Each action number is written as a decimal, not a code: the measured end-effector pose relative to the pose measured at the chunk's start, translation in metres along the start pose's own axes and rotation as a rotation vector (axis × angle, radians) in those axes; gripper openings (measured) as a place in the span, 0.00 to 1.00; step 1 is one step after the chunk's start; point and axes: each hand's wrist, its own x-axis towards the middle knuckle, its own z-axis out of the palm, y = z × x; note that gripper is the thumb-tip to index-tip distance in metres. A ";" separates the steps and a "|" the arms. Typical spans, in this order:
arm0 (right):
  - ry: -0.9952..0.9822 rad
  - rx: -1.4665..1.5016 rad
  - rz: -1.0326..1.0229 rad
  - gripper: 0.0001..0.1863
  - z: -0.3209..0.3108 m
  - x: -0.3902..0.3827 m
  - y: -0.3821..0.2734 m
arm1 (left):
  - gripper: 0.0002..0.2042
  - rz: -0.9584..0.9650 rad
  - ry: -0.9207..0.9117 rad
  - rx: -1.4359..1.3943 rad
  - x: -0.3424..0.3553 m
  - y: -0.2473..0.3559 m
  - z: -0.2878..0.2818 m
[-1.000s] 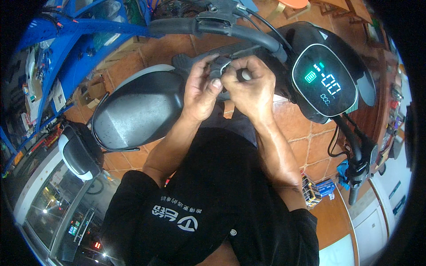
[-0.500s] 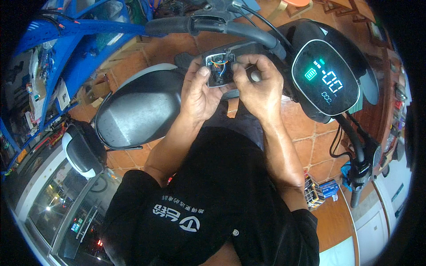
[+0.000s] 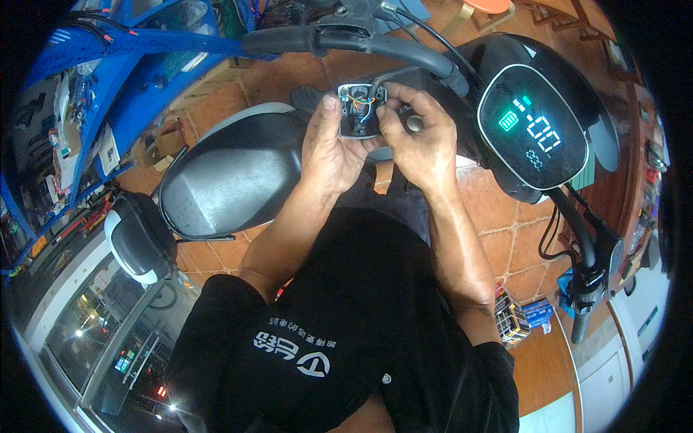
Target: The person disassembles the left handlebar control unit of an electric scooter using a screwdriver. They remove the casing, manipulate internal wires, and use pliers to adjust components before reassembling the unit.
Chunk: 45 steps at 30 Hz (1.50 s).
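Note:
A small open black housing [image 3: 362,121] with a pale rim sits between my two hands, below the handlebar [image 3: 382,47]. Thin orange, blue and white wires run across its inside. My left hand [image 3: 333,148] holds its left side, thumb upright along the edge and fingers partly hidden behind it. The thumb and bent fingers of my right hand [image 3: 424,141] close on the right edge. I cannot make out whether a smaller part lies between those right fingertips.
The scooter's black seat [image 3: 231,177] lies to the left. On the right are the lit dashboard display [image 3: 533,126] and the other handlebar grip [image 3: 580,314]. Blue shelving [image 3: 115,86] fills the upper left. Small boxes [image 3: 512,321] stand at the lower right on the tiled floor [image 3: 498,252].
The housing appears slightly farther right and my hands have drawn a little closer together. My left thumb now stands straighter along the edge. The whole view has shifted slightly.

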 end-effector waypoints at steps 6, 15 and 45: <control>-0.016 0.006 0.008 0.12 0.001 0.002 0.005 | 0.22 -0.026 -0.043 -0.049 0.001 0.000 -0.004; -0.007 0.035 0.041 0.10 0.001 0.003 0.005 | 0.23 -0.056 0.021 -0.114 -0.003 -0.002 -0.001; -0.034 0.090 0.070 0.11 0.004 0.003 0.007 | 0.21 -0.035 -0.002 -0.077 -0.002 0.000 -0.005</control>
